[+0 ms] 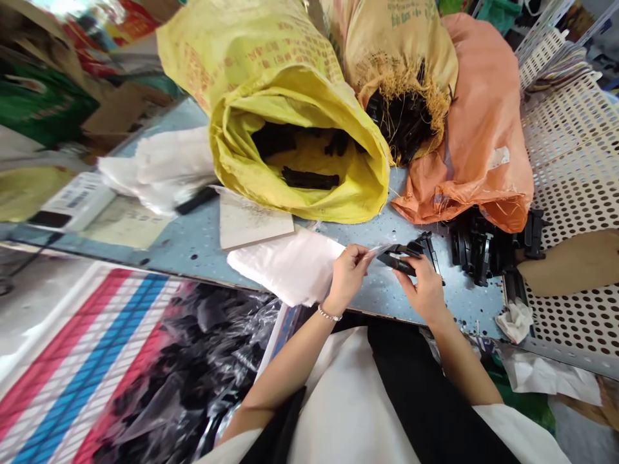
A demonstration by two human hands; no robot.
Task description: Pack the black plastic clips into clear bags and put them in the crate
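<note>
Your right hand has the black part gripped between thumb and fingers, so it is the nearer hand. Your left hand pinches a clear plastic bag between thumb and forefinger, with the part at three o'clock from those fingertips. The part's lower arm runs slantwise, from ten o'clock at its free tip to four o'clock at your right thumb; the upper arm lies closer to nine-to-three. Both free ends face the bag, near its edge; you cannot tell from here whether a tip is inside the film.

A white stack lies at nine o'clock from your left hand, the yellow sack gapes at eleven from both hands, and loose black parts sit on the table at two from your right.
</note>
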